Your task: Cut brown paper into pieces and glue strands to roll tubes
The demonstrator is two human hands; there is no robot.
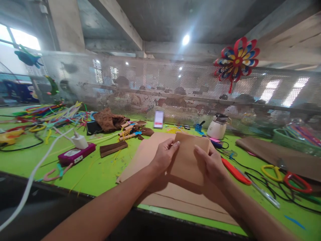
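Note:
Both of my hands hold a folded piece of brown kraft paper (188,157) above the table. My left hand (166,153) grips its left edge, thumb on the front face. On the right edge my right hand (212,160) is closed the same way, its thumb lying across the front. The fingers behind the paper are hidden. Beneath it lie larger flat sheets of brown paper (173,201), reaching to the table's front edge. A red-handled cutter (235,171) lies just right of my right hand, beside a silver metal pen-like tool (265,194).
Scissors with yellow and red handles (286,177) and black cords lie at right. A white kettle (217,127) and a phone (158,119) stand at the back. At left are a purple power strip (76,154), pink-handled pliers (56,173) and piled pipe cleaners (55,112).

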